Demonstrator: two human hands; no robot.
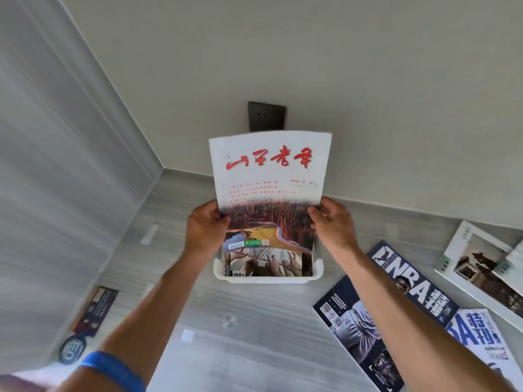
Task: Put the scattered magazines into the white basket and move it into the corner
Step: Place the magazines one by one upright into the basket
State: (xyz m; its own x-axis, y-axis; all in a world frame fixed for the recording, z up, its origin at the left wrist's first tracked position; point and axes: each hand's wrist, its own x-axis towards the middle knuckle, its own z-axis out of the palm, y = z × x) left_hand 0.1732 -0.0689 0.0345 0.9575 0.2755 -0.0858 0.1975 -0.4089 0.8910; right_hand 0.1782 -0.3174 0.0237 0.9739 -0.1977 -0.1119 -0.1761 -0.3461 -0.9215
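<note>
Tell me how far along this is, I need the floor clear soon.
Done: one magazine already stands in the white basket. In hand: both hands lower the red-titled magazine in. Left: NBA magazines, others, then the corner move.

Red-titled magazine (268,188) upright above white basket (267,278)

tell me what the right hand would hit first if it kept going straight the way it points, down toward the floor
Probably the white basket: the right hand grips the red-titled magazine just above its right rim, so that rim looks first in line. Depth is hard to judge from one view.
</note>
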